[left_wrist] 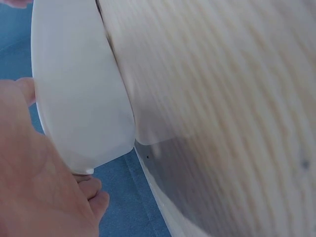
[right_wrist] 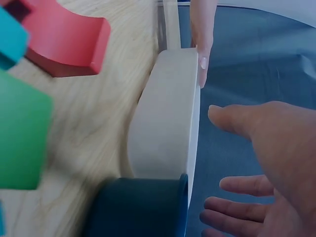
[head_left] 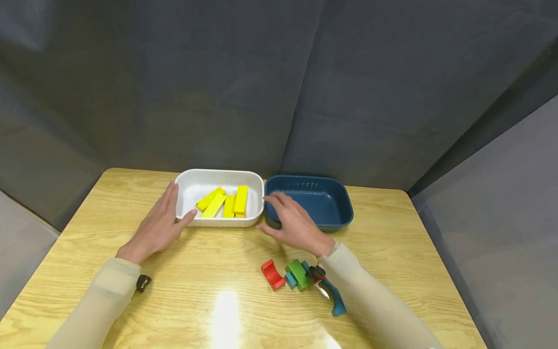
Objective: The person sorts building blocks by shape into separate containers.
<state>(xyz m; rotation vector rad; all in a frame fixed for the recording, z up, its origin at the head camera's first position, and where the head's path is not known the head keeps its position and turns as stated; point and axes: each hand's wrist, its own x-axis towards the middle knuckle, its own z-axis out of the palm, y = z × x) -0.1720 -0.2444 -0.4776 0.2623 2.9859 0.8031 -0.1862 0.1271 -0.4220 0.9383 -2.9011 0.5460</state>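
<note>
A white tray stands at the back of the table with several yellow blocks in it. My left hand rests at its left end, fingers stretched along the outer side and thumb at the front rim. In the left wrist view, that hand lies against the tray's edge. My right hand is above the left part of a dark blue tray, close to where the two trays meet. Its fingers are spread and loosely bent, with nothing between them and the thumb.
In front of my right hand lie a red curved block, a green block, a small blue block and a blue arch. My right sleeve partly covers this group. A dark cloth wall rises behind the table.
</note>
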